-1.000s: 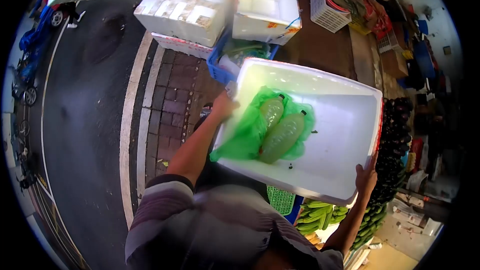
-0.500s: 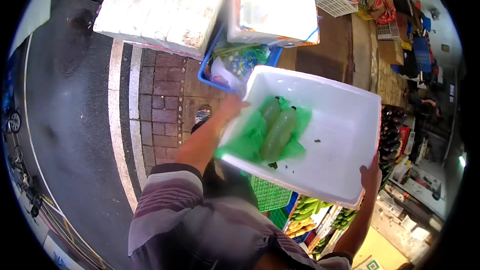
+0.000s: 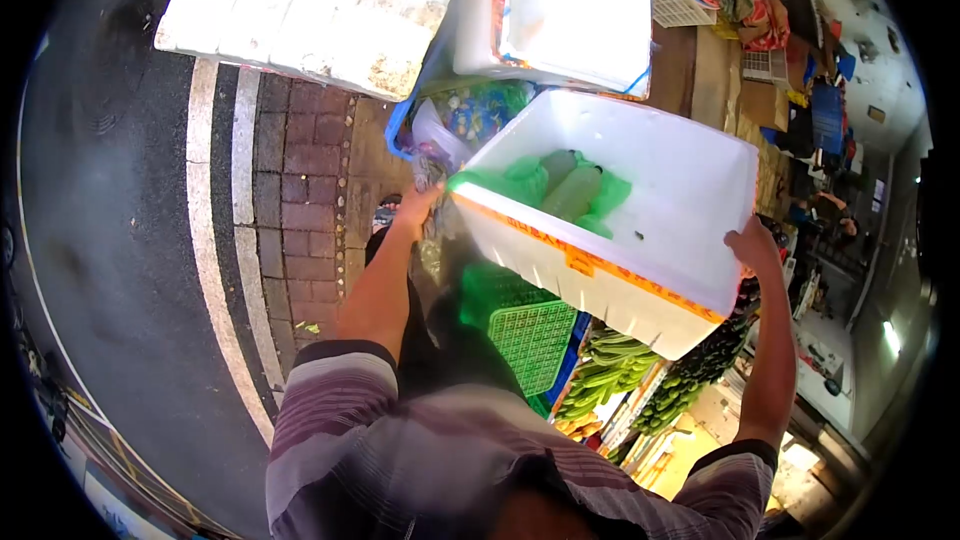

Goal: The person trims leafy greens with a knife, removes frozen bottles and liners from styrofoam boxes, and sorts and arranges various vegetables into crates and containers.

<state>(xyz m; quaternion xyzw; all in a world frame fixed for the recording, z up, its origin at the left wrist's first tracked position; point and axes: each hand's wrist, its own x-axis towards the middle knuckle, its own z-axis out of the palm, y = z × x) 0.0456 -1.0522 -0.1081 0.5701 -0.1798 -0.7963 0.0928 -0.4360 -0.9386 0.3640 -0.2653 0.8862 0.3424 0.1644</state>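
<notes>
A white foam box (image 3: 690,180) with orange tape and red print hangs in front of me, tilted so that its near outer wall shows. Inside, toward its left end, two pale green gourds (image 3: 572,190) lie on a green plastic bag (image 3: 515,182). My left hand (image 3: 418,208) is closed at the box's left end, with crumpled clear plastic (image 3: 430,175) beside the fingers. At the opposite end, my right hand (image 3: 755,246) grips the rim. The fingertips of both hands are partly hidden.
Two large white foam boxes (image 3: 320,10) (image 3: 575,15) stand ahead, by a blue crate (image 3: 398,130) of plastic-wrapped items. Below are a green basket (image 3: 528,345), green vegetables (image 3: 605,370) and dark eggplants (image 3: 718,352). Brick paving (image 3: 312,190) and a road (image 3: 120,240) lie left.
The foam box has tipped, so its taped near wall now shows and the gourds are partly covered. Its near edge has risen. My left hand has shifted left, my right hand upward.
</notes>
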